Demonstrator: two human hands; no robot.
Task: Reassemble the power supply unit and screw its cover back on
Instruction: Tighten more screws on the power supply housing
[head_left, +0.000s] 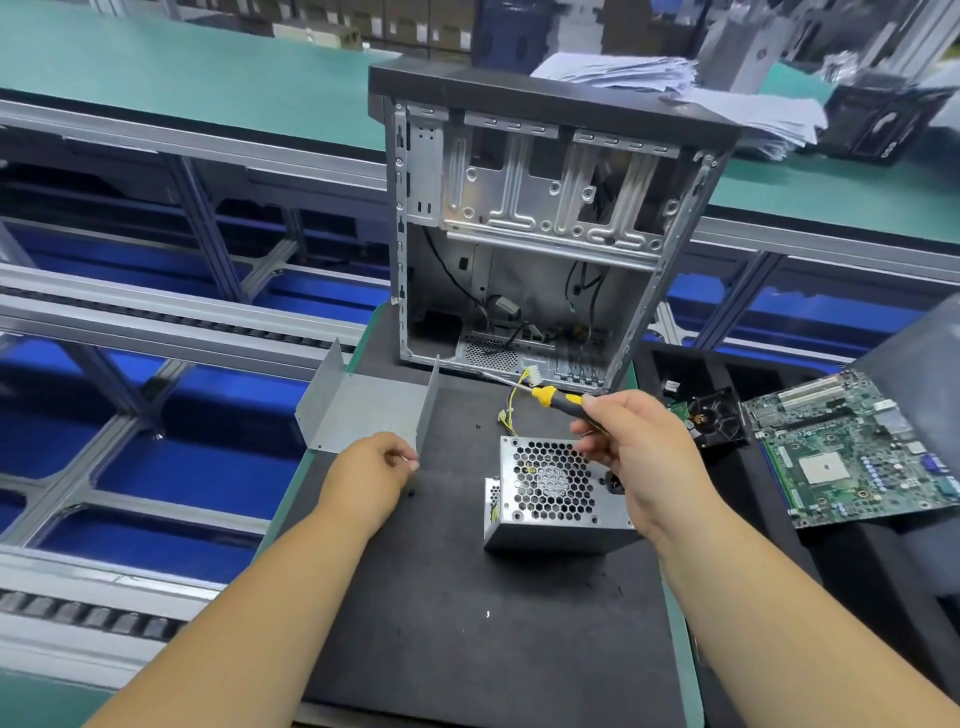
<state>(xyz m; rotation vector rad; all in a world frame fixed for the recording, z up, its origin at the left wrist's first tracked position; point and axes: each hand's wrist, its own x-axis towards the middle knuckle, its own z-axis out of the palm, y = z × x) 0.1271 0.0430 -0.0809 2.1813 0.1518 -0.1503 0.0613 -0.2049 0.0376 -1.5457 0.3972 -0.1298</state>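
The power supply unit (550, 499) stands on the black foam mat (467, 597), its honeycomb fan grille facing me and yellow wires (511, 402) trailing behind it. The U-shaped grey metal cover (369, 405) lies open side up at the mat's left edge. My right hand (634, 447) grips a yellow-and-black screwdriver (556, 397) above the unit, tip pointing left. My left hand (376, 467) hovers by the cover's near right corner, fingers curled and pinched together; whether they hold anything is hidden. Small black screws (410, 491) lie on the mat.
An open, stripped computer case (540, 228) stands upright behind the mat. A motherboard (852, 447) and a black fan (717, 415) lie to the right. A roller conveyor frame (156, 322) runs on the left, and paper stacks (675, 83) sit on the green bench behind.
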